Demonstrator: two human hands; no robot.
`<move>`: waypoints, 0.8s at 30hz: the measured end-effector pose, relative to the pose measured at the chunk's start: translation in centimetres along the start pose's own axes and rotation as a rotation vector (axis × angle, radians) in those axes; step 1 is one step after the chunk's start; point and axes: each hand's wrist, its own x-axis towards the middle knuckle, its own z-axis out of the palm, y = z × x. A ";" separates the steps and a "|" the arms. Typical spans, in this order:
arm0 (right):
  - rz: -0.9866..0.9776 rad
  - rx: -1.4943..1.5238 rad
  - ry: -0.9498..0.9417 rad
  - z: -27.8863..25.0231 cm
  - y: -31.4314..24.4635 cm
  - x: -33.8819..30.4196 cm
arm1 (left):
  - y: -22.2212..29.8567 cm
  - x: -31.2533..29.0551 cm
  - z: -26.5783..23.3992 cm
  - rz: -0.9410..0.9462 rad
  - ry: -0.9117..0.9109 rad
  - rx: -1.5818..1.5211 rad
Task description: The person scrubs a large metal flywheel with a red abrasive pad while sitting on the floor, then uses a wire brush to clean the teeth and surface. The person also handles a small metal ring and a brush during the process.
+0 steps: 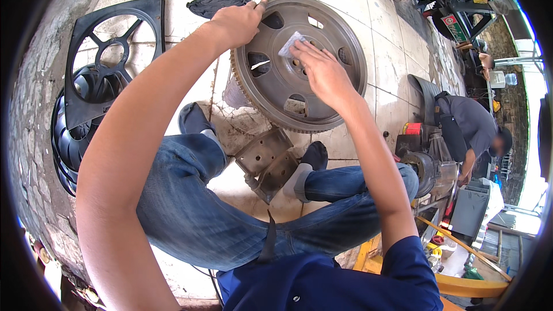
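A large round metal flywheel with a toothed rim and several cut-out windows stands tilted in front of me, above the tiled floor. My left hand grips its rim at the upper left, fingers curled over the edge. Near the hub, my right hand presses a small greyish-white abrasive pad flat against the wheel's face, its fingers stretched over the pad. Below the wheel, between my feet, lies a brown metal bracket with holes. A cylindrical part shows partly behind the wheel's lower left.
A black fan shroud leans on the left over black fan blades. Crumpled black cloth lies beyond the wheel. To the right, another person bends over machinery near a grey bin. A yellow frame stands at lower right.
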 end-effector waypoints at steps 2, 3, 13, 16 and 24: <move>0.045 -0.028 0.015 0.2 -0.5 0.1 | -0.2 0.0 0.5 0.026 0.041 0.006; 0.009 -0.003 -0.010 0.2 -1.0 0.1 | -0.2 0.0 0.7 0.038 0.062 0.007; -0.007 0.023 0.025 1.3 -0.4 -0.4 | -0.4 -0.2 0.7 0.037 0.059 -0.017; 0.107 0.104 0.054 0.9 0.1 0.4 | -0.5 -0.2 0.6 0.040 0.068 -0.047; 0.185 -0.072 0.115 1.5 -1.3 0.7 | -0.4 -0.1 0.3 0.036 0.047 -0.060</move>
